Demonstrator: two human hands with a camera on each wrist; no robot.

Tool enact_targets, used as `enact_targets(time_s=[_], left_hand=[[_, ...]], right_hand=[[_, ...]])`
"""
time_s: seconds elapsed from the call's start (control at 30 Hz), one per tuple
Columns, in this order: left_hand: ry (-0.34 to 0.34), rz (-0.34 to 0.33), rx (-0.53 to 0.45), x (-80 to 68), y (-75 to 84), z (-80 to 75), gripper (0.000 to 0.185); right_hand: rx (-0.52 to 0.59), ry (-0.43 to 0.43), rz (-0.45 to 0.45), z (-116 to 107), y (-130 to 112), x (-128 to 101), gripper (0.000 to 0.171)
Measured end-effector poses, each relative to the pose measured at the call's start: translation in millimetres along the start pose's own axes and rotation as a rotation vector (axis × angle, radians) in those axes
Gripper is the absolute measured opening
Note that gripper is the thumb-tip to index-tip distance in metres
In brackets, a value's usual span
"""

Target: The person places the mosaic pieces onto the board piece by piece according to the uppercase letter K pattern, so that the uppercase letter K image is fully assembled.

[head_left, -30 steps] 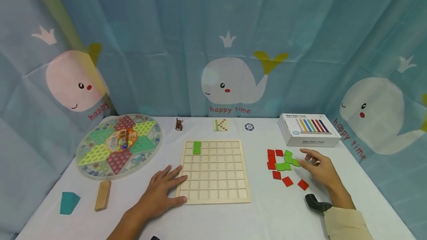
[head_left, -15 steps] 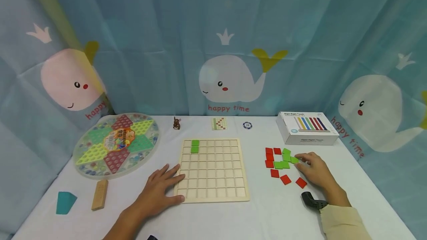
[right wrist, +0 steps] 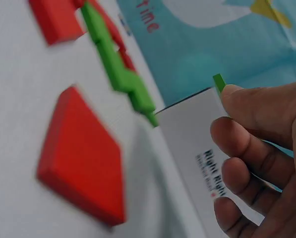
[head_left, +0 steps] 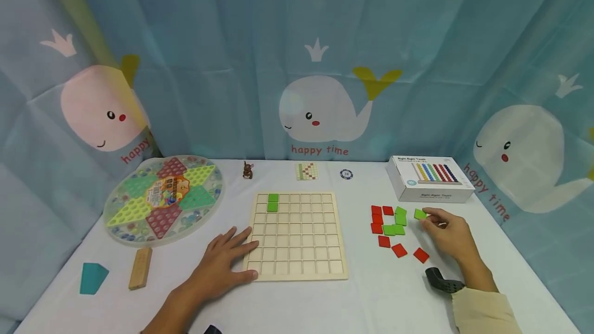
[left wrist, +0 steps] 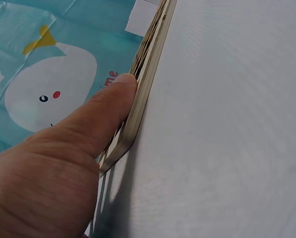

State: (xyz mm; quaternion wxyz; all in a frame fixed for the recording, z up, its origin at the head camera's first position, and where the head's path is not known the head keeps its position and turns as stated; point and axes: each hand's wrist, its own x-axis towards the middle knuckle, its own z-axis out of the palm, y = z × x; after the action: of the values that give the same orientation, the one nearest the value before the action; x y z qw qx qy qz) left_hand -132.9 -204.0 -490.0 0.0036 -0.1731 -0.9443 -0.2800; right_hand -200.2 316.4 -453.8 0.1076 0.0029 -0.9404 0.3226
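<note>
Blue cloth (head_left: 227, 117) with whales (head_left: 325, 102) on it is hung behind a white table (head_left: 380, 298), and a square board (head_left: 301, 241) is set in the middle. Just now a green tile (head_left: 419, 213) has been taken from the pile: half a second ago it was lying up against the other green tiles (head_left: 400, 219), and now it is held apart from them, near the white box (head_left: 433, 195). So one tile has been picked out, while only two squares of the board are filled, both with green tiles (head_left: 273, 206), one below the other near its top left corner. Four green tiles and seven red tiles (head_left: 377, 219) are left loose on the table. The picked tile is pinched by the thumb and a finger of the right hand (head_left: 447, 233), and the other fingers are curled in. How high it is lifted cannot be told well, as most of it is hidden in the right wrist view. The left hand (head_left: 223, 264) is laid on the board's left side, fingers spread, with nothing gripped.
</note>
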Motion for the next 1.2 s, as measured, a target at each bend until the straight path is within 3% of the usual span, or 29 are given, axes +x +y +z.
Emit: enact_targets(time_s=[0.33,0.67,0.93,1.2], left_hand=[[-0.015,-0.01,-0.017,1.4,2.3,-5.0,0.07],[-0.018,0.0,-0.031,1.4,0.0,-2.9,0.071],[-0.011,0.014,-0.021,3.6,1.7,-5.1,0.071],[0.003,0.027,-0.025,1.7,-0.2,-3.2,0.069]], right_hand=[[0.136,0.067,-0.07,-17.1,-26.8,-6.0,0.039],[0.157,0.114,-0.291,-25.1,-78.9,-23.6,0.031],[0.246,0.107,-0.39,-19.9,-111.3,-33.6,0.031],[0.298,0.054,-0.452,4.6,-142.2,-29.4,0.03]])
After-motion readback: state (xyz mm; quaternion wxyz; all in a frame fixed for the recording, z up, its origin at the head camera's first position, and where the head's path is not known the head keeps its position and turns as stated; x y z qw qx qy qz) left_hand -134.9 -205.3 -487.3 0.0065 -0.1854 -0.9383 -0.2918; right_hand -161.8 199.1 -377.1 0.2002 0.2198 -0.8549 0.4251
